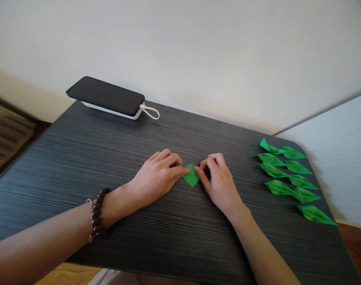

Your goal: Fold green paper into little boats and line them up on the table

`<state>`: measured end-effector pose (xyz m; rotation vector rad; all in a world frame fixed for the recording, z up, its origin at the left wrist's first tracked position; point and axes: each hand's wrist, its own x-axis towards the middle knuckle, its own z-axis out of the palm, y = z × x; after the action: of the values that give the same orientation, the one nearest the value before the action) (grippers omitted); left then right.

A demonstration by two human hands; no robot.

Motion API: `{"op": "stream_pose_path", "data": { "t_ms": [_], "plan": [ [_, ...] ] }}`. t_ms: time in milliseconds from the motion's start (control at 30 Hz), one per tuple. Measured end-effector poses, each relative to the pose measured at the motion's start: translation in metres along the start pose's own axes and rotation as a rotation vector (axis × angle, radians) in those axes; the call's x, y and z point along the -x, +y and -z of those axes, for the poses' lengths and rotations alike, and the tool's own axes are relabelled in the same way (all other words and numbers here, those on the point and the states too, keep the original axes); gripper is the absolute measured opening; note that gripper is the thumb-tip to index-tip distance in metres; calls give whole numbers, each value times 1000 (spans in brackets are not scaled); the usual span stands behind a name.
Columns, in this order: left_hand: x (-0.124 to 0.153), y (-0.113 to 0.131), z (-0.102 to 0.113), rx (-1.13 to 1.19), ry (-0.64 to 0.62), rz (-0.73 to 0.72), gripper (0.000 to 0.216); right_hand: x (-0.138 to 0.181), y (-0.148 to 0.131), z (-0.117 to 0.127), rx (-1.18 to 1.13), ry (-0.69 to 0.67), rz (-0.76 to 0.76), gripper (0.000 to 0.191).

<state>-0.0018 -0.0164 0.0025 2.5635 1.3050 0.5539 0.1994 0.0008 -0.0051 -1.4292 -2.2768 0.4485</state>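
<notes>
Between my hands, a small green folded paper [192,180] lies on the dark tabletop, diamond-shaped with creases crossing its middle. My left hand [156,174] is closed at its left side, the thumb resting over the paper's edge and the fingers curled behind. From the other side, my right hand [218,180] pinches the right corner with thumb and fingertips. The undersides of the corners are hidden by my fingers. To the right stand several finished-looking green folded paper pieces [277,187], pointed at both ends and set out in rows.
At the back left, a black phone [106,95] lies on a white block [109,111], with a short white cable [152,113] looping from its end. The dark wood-grain table [168,237] meets a pale wall [198,59] behind. A white panel [340,158] borders the right side.
</notes>
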Motion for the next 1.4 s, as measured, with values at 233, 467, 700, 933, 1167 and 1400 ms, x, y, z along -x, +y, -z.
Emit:
{"op": "stream_pose_path", "data": {
  "t_ms": [233, 467, 700, 933, 1167, 1400],
  "plan": [
    [-2, 1, 3, 21, -6, 119, 22, 1, 12, 1, 118, -1, -21, 26],
    [-1, 0, 1, 19, -24, 98, 24, -1, 14, 8, 36, -77, -2, 18],
    [-2, 3, 3, -54, -78, 9, 31, -1, 12, 9, 7, -88, -26, 14],
    [-2, 8, 7, -80, -113, -13, 34, 0, 14, 13, -45, -101, -9, 6],
    [-3, -1, 4, 5, -80, -87, 32, 0, 15, 14, -26, -96, 68, 14],
    [-3, -5, 1, -14, -34, -57, 31, 1, 16, 13, -29, -63, 115, 22]
  ]
}}
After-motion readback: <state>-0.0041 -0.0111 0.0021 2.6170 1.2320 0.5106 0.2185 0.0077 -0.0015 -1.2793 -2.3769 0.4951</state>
